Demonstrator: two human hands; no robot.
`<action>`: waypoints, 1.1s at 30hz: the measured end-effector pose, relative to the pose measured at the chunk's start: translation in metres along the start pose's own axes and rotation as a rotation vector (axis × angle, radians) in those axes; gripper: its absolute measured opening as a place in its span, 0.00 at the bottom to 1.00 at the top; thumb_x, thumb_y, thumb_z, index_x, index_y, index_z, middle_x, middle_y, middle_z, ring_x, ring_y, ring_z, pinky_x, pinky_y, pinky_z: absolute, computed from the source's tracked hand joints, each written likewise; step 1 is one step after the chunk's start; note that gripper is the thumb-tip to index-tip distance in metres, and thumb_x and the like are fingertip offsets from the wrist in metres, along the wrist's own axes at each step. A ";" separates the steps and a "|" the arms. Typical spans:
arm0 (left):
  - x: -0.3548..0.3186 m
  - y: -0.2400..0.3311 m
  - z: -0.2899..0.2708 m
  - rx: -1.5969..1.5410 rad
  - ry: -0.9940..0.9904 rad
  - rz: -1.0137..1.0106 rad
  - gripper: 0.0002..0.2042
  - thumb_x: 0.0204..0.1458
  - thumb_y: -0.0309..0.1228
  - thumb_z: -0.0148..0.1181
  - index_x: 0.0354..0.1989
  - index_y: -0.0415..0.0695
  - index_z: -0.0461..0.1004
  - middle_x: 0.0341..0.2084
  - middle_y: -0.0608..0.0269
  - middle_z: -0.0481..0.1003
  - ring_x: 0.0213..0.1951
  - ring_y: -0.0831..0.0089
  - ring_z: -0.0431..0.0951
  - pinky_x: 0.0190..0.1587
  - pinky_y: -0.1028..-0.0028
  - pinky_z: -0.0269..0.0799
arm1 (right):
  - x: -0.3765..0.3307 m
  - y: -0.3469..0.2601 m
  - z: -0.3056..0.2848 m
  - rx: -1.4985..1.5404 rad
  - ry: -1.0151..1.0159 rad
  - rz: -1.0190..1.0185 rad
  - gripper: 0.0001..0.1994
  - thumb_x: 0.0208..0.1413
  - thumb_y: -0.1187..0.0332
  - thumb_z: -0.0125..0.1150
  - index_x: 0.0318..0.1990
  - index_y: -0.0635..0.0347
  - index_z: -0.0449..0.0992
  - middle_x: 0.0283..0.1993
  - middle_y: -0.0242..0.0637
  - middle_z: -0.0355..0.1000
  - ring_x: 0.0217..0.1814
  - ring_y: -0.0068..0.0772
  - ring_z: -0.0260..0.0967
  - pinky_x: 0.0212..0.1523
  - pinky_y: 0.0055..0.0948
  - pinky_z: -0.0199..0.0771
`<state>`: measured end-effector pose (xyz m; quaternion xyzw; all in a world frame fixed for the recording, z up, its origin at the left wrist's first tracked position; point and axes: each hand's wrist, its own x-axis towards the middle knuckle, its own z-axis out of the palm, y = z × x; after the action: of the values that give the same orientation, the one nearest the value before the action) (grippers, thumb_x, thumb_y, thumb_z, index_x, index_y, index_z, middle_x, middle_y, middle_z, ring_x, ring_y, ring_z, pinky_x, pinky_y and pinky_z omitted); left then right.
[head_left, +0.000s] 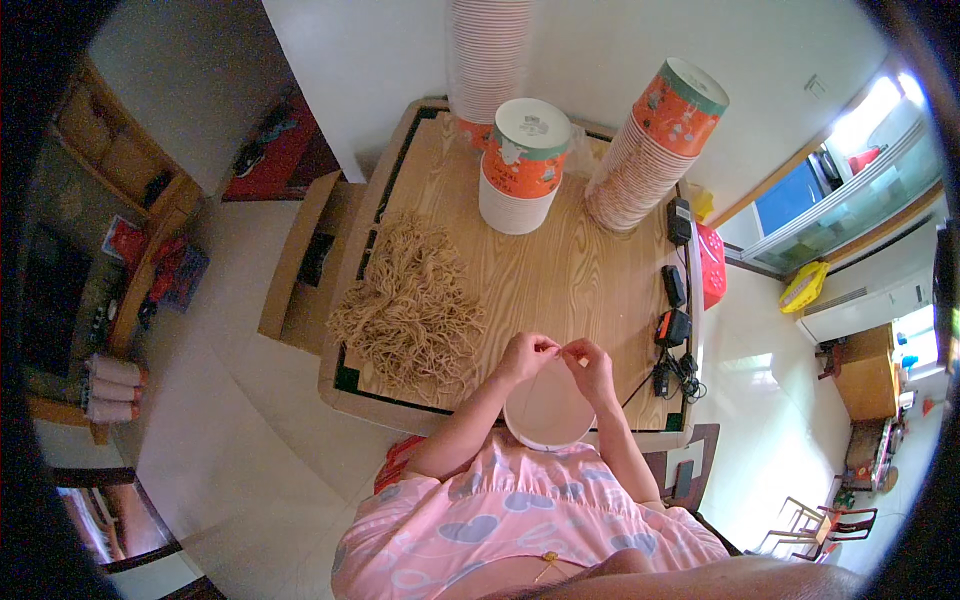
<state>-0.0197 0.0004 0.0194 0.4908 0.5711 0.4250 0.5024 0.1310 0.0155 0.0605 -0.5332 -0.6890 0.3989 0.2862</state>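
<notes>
Beige string (410, 310) lies heaped at left on a wooden tabletop (570, 275). The left hand (530, 357) and right hand (588, 370), fingers pinched, anything held too small to tell, are above a white tub (550, 410) at the near edge. Farther right stand stacked tubs (645, 160).

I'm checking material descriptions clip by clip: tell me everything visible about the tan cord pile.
The tan cord pile is a loose, tangled heap of many thin, wavy strands, seemingly fibre or twisted paper. It lies spread on the left of the wood-grain table, covering part of the dark strip along that edge. Stray ends trail around it. The left forearm passes close by; whether they touch is unclear.
</notes>
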 end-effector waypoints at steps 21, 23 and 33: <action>0.004 -0.006 -0.002 -0.179 -0.058 -0.084 0.07 0.47 0.28 0.56 0.31 0.38 0.76 0.24 0.63 0.76 0.28 0.80 0.74 0.32 0.79 0.69 | -0.001 0.001 0.002 0.008 0.024 0.028 0.02 0.45 0.76 0.57 0.28 0.65 0.73 0.25 0.33 0.72 0.29 0.19 0.66 0.32 0.21 0.68; 0.004 -0.006 -0.003 -0.149 -0.058 -0.091 0.07 0.47 0.28 0.57 0.31 0.38 0.76 0.24 0.63 0.76 0.27 0.80 0.74 0.32 0.80 0.69 | -0.002 -0.002 0.002 0.007 0.024 0.027 0.02 0.45 0.76 0.57 0.28 0.65 0.73 0.25 0.34 0.72 0.29 0.19 0.66 0.32 0.21 0.68; 0.005 -0.012 0.001 -0.056 -0.021 -0.022 0.08 0.44 0.30 0.60 0.29 0.37 0.76 0.20 0.64 0.76 0.24 0.81 0.73 0.28 0.79 0.69 | -0.002 -0.003 0.002 0.014 0.035 0.048 0.02 0.45 0.76 0.58 0.28 0.65 0.73 0.25 0.33 0.71 0.28 0.20 0.65 0.32 0.22 0.67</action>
<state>-0.0205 0.0039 0.0071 0.4748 0.5590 0.4301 0.5264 0.1280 0.0124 0.0621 -0.5544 -0.6682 0.4011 0.2921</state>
